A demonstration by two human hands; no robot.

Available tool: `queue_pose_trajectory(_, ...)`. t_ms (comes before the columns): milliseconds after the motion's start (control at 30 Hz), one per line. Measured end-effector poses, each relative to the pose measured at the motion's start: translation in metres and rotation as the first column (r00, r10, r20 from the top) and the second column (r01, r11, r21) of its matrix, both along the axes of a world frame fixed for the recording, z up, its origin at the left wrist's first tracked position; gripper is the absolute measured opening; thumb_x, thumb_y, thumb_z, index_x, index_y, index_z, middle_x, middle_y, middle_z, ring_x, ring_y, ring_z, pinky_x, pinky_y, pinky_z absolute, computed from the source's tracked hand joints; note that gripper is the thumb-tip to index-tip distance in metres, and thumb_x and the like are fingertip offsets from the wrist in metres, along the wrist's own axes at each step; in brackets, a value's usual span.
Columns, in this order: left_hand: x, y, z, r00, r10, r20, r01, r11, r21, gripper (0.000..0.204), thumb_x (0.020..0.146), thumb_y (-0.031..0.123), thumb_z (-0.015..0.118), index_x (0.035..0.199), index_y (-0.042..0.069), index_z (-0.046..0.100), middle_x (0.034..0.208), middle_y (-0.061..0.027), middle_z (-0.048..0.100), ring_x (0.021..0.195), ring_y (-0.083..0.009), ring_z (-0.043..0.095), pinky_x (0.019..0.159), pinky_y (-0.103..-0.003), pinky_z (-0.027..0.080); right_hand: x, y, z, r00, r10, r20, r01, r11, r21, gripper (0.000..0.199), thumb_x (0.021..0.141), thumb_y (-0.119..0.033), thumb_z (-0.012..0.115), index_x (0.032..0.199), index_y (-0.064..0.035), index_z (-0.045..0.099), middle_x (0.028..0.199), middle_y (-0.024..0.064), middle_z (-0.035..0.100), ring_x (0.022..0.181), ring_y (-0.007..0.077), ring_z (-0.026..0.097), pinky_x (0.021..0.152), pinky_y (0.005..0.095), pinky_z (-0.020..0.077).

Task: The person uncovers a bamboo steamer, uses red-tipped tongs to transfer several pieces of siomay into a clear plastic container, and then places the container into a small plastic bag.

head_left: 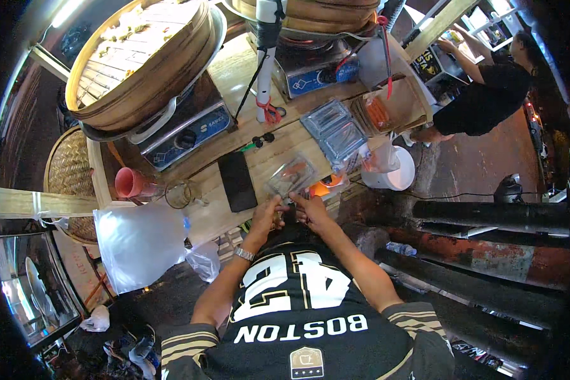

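My left hand [267,216], with a metal watch on its wrist, and my right hand [311,211] are close together at the table's near edge. The fingers of both are bent and pinched; what lies between them is too small to make out. Just beyond the fingertips stands a clear plastic box [291,175] with something reddish in it. Left of the box lies a flat black rectangular thing [237,182], perhaps a phone. An orange item [322,187] in clear plastic is beside my right hand. Further right sit stacked clear plastic trays [334,132].
Large bamboo steamers [152,76] stand on blue-fronted stoves [193,136]. A red cup [130,182] and a glass [178,195] stand left, near white plastic bags [133,244]. A white pole [265,82] rises mid-table. A white bucket [399,170] and another person [487,95] are right.
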State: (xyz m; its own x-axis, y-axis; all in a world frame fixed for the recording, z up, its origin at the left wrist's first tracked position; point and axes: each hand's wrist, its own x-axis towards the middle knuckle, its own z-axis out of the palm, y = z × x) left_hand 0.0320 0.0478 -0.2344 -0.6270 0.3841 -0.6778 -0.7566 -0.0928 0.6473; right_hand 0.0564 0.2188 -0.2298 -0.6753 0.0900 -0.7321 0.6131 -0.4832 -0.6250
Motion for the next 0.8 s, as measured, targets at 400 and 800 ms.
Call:
queue_pose_trajectory(400, 0.000, 0.012, -0.040, 0.981, -0.092, -0.171, 0.068, 0.988, -0.140, 0.026, 0.095, 0.026, 0.064, 0.098, 0.001, 0.063, 0.085, -0.0049, 0.073, 0.049, -0.0089, 0.056, 0.044, -0.023, 0.045, 0.013, 0.022, -0.020, 0.996, 0.052, -0.070, -0.059, 0.993, -0.106, 0.019, 0.092, -0.019, 0.065, 0.082, -0.0130, 0.050, 0.055, -0.0024, 0.044, 0.038, 0.0097, 0.036, 0.035, 0.0259, 0.0267)
queue_pose_trajectory(800, -0.004, 0.011, -0.030, 0.984, -0.121, -0.132, 0.099, 0.982, -0.160, 0.023, 0.095, 0.023, 0.064, 0.096, 0.001, 0.066, 0.082, -0.0054, 0.072, 0.053, -0.0081, 0.057, 0.047, -0.023, 0.047, -0.003, 0.022, -0.005, 0.937, 0.350, -0.010, -0.350, 0.937, 0.015, 0.029, 0.094, -0.033, 0.064, 0.099, -0.0045, 0.067, 0.077, 0.0027, 0.068, 0.056, 0.0089, 0.053, 0.046, 0.0233, 0.0386)
